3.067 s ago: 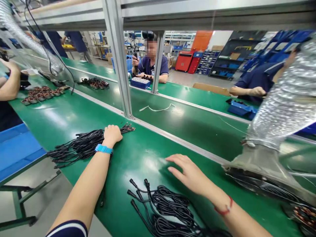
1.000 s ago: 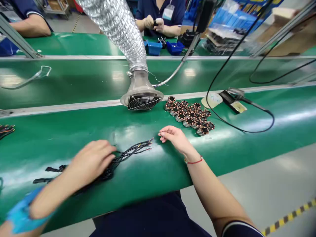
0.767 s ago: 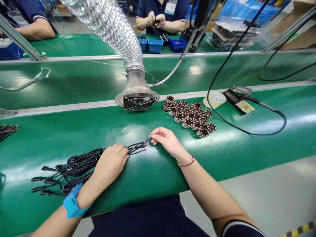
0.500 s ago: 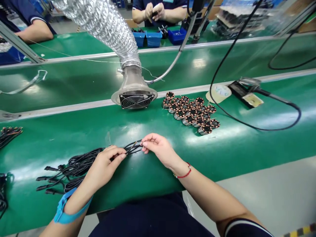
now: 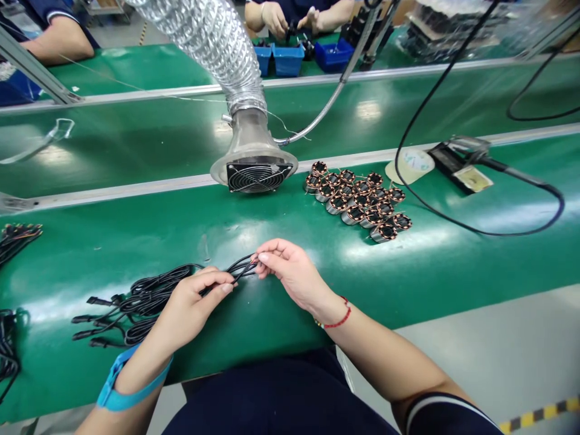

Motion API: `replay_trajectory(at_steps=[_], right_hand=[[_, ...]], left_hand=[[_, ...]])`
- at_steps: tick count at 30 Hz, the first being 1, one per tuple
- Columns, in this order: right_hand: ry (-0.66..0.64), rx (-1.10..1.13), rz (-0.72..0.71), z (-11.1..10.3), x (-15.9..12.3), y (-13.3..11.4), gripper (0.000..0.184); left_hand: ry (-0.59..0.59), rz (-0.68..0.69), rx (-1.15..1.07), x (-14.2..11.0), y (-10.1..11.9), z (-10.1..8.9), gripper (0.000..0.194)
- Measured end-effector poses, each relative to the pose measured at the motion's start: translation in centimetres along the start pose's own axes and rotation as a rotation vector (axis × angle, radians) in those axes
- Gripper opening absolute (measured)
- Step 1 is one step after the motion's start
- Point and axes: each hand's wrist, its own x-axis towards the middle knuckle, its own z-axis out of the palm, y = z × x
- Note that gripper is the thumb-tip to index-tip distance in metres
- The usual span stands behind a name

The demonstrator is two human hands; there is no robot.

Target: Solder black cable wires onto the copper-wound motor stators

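Between both hands runs a black cable point(image 5: 243, 271), low over the green table. My left hand point(image 5: 193, 305) is closed, with thumb and forefinger pinching the cable. To its right, my right hand point(image 5: 292, 272) pinches the cable's end, where thin wires barely show at the fingertips. More black cable loops pass behind the fingers. A bundle of coiled black cables point(image 5: 156, 290) lies under and left of my left hand, its plugs point(image 5: 86, 326) pointing left. Several copper-wound motor stators point(image 5: 356, 199) stand grouped beyond my right hand.
A fume extractor point(image 5: 258, 175) on a silver duct hangs behind the hands. At the right back lies a soldering iron holder point(image 5: 462, 166) with a black cord. More cables point(image 5: 18, 241) lie at the left edge. Across the bench, a co-worker's gloved hands point(image 5: 276, 21) work above blue bins point(image 5: 289, 60).
My right fingers have closed over the cable's wire end, which stood exposed between the hands before. The view has shifted slightly; the cables and stators lie as before.
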Motion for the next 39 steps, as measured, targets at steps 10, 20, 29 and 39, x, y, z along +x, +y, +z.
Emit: replay_trajectory(at_steps=[10,20,29,39], right_hand=[[-0.094,-0.028,0.074,-0.1,0.1,0.3,0.019],[-0.142,-0.256,0.136,-1.4,-0.2,0.2,0.036],[0.258,-1.593,-0.412,-9.3,4.7,-5.8,0.03],[1.011,-0.712,-0.809,-18.7,0.7,-14.0,0.034]], left_hand=[[0.009,-0.001,-0.018,-0.1,-0.3,0.2,0.016],[0.052,0.054,0.152,-0.7,-0.8,1.3,0.02],[-0.025,0.43,0.803,-0.7,-1.8,4.7,0.023],[0.051,0.45,0.884,-0.2,-1.5,1.9,0.025]])
